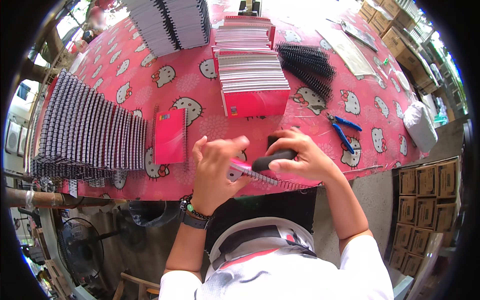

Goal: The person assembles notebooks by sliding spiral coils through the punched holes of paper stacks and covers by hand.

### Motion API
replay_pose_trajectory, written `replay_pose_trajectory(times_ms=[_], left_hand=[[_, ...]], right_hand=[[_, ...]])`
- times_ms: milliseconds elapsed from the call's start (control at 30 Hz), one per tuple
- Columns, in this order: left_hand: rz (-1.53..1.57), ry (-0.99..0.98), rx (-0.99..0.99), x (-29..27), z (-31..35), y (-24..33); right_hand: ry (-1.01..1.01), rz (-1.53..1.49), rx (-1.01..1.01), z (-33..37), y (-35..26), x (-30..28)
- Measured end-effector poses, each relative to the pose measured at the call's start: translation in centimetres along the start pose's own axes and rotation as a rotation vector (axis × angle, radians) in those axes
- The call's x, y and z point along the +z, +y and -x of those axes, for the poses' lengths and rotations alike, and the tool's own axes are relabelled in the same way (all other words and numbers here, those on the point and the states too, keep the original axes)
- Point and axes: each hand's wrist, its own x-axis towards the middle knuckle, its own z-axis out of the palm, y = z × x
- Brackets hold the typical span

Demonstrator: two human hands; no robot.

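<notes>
A small pink notebook (237, 164) stands on edge near the front of the table, its spiral coil (295, 185) running out past the spine to the right. My left hand (215, 160) grips the notebook from the left, thumb near the spine, some fingers raised and blurred. My right hand (303, 156) is closed around a black rounded object (272, 160), whose end meets the coil side of the notebook; its exact kind is unclear. A finished-looking pink spiral notebook (170, 137) lies flat to the left of my hands.
Tall stacks of spiral-bound notebooks (90, 130) stand at left, more (170, 25) at the back. A row of pink-covered pads (255, 80) lies ahead. Black coils (310, 67), blue-handled cutters (345, 132) and a white wrapped bundle (420, 125) are to the right.
</notes>
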Motion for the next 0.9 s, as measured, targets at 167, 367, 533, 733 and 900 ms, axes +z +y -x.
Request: replay_pose_trajectory(times_ms=[167,367,533,733,900], left_hand=[[0.808,0.240,-0.364,2.8,1.9,-1.4],[0.860,0.108,-0.427,3.0,2.9,-2.2],[0.863,0.069,-0.424,3.1,3.5,-2.8],[0.898,0.075,-0.415,3.2,3.3,-2.8],[0.923,0.086,-0.445,3.7,3.6,-3.1]], right_hand=[[-0.115,-0.814,-0.311,0.4,-0.2,1.1],[-0.096,-0.617,-0.260,-0.5,0.5,0.8],[0.050,-0.180,-0.112,-1.2,0.0,0.5],[0.089,0.151,-0.037,-2.1,-1.6,0.8],[0.038,-0.161,-0.187,-2.6,-1.8,1.8]])
